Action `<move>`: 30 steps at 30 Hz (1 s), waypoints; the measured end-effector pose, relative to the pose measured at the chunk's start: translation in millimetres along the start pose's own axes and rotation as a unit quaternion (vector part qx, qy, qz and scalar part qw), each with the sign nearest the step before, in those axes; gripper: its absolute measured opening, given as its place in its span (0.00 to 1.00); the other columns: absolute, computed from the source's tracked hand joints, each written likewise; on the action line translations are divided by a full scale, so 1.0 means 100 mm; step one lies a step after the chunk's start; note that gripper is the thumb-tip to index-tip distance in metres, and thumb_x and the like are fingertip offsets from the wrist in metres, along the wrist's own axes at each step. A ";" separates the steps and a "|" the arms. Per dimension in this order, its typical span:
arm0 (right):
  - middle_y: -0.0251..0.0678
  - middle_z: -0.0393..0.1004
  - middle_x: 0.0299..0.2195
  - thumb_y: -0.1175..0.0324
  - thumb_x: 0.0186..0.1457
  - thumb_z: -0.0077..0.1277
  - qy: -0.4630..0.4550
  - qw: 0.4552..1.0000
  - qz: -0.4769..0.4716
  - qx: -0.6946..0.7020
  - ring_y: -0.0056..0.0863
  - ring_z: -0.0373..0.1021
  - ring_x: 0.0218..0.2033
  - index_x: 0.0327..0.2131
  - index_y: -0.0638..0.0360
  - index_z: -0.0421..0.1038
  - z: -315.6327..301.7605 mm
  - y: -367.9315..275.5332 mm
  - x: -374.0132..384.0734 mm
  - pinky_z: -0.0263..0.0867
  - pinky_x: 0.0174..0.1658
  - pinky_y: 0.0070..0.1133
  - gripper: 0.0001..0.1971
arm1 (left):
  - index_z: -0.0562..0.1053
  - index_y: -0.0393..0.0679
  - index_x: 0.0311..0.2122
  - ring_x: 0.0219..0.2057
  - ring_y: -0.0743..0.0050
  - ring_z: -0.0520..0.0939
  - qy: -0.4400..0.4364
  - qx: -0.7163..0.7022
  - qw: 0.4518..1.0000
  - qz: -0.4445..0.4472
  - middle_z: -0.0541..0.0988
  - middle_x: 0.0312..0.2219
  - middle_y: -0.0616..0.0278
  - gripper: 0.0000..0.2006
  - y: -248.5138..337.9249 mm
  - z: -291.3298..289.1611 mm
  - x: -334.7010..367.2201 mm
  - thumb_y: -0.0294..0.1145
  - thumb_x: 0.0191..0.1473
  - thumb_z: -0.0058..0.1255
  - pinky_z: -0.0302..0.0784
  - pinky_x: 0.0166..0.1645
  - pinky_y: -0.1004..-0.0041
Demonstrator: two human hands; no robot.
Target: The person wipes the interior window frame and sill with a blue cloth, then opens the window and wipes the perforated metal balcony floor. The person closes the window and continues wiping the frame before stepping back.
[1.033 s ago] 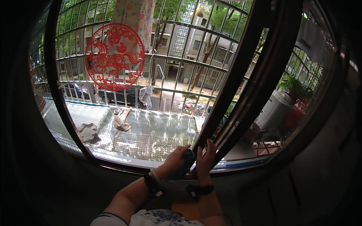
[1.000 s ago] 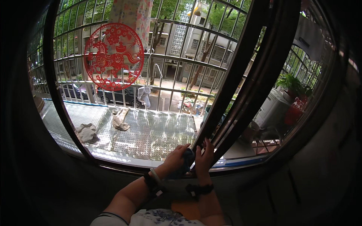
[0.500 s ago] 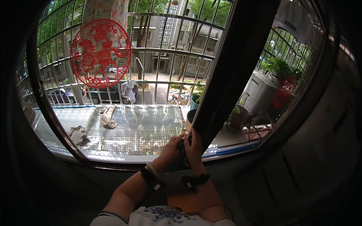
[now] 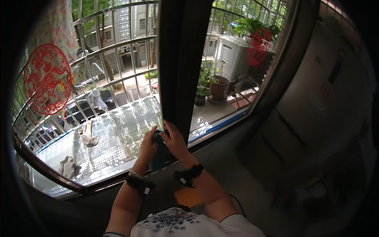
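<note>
Dark blue cloth (image 4: 161, 156), bunched into a wad, sits at the foot of the dark window frame post (image 4: 179, 59), just above the sill (image 4: 221, 132). Both hands press on it. The left hand (image 4: 147, 149) has its fingers curled round the cloth's left side, thumb up against the top of the wad, so its grip is clamped on the cloth. The right hand (image 4: 175, 142) lies over the right side with fingers spread, the fingertips touching the base of the post; the palm covers the cloth, and whether those fingers close around it cannot be told. Each wrist carries a black strap band, the left band (image 4: 140, 185) and the right band (image 4: 188, 175), and both forearms come up from the lower edge over a flowered shirt (image 4: 177, 223).

Beyond the glass, a perforated metal ledge (image 4: 118, 134) runs below the window, with a few crumpled rags (image 4: 87, 134) lying on it. Metal bars (image 4: 114, 43) fence the ledge. A round red paper cutting (image 4: 42, 77) is stuck to the left pane. To the right of the post stand potted plants (image 4: 213, 85), a pale boxy unit (image 4: 233, 55) behind them, and a second red decoration (image 4: 258, 45) near the right frame.
</note>
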State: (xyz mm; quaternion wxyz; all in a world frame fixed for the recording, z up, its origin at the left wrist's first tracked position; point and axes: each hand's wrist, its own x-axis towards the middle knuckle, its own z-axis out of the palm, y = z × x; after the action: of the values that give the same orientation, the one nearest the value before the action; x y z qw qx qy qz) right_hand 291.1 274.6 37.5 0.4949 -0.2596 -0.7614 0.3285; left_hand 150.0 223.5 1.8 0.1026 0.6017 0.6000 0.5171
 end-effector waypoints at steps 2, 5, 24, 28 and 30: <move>0.42 0.70 0.46 0.70 0.54 0.53 0.045 0.995 0.036 0.081 0.30 0.67 0.49 0.52 0.59 0.64 0.00 -0.01 -0.19 0.61 0.51 0.23 0.21 | 0.64 0.41 0.55 0.43 0.56 0.76 -0.016 -0.086 0.993 -0.080 0.74 0.42 0.50 0.28 -0.10 0.06 -0.10 0.18 0.44 0.41 0.71 0.49 0.67; 0.39 0.67 0.51 0.64 0.59 0.49 0.084 0.950 0.116 0.277 0.28 0.63 0.53 0.55 0.62 0.60 0.08 0.00 -0.44 0.59 0.54 0.22 0.23 | 0.66 0.37 0.51 0.41 0.69 0.77 -0.119 -0.244 0.939 -0.209 0.76 0.40 0.57 0.24 -0.13 0.14 -0.32 0.19 0.43 0.43 0.71 0.47 0.73; 0.42 0.60 0.55 0.43 0.61 0.32 0.344 0.750 0.134 0.549 0.34 0.55 0.60 0.55 0.65 0.57 -0.22 -0.46 -1.78 0.47 0.64 0.31 0.33 | 0.68 0.39 0.47 0.35 0.85 0.74 -0.344 -0.534 0.685 -0.357 0.74 0.35 0.70 0.13 0.73 0.29 -1.59 0.31 0.58 0.48 0.71 0.43 0.80; 0.42 0.62 0.54 0.45 0.62 0.32 0.373 0.778 0.117 0.493 0.33 0.57 0.58 0.54 0.63 0.59 -0.36 -0.52 -1.99 0.49 0.63 0.29 0.30 | 0.68 0.40 0.48 0.37 0.83 0.75 -0.351 -0.534 0.672 -0.373 0.75 0.37 0.69 0.14 0.90 0.50 -1.77 0.29 0.57 0.49 0.72 0.43 0.79; 0.41 0.63 0.53 0.46 0.62 0.32 0.400 0.795 0.107 0.444 0.32 0.58 0.58 0.53 0.62 0.60 -0.46 -0.57 -2.14 0.51 0.62 0.28 0.29 | 0.68 0.41 0.48 0.38 0.81 0.75 -0.344 -0.540 0.663 -0.387 0.75 0.38 0.68 0.14 1.03 0.66 -1.87 0.29 0.57 0.49 0.72 0.43 0.78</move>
State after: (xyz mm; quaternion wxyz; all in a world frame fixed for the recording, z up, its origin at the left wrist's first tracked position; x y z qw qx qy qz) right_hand 409.9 94.8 -30.5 0.7781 -0.1991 -0.2333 0.5482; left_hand 310.3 75.2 -44.5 0.7997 0.2894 0.3167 0.4200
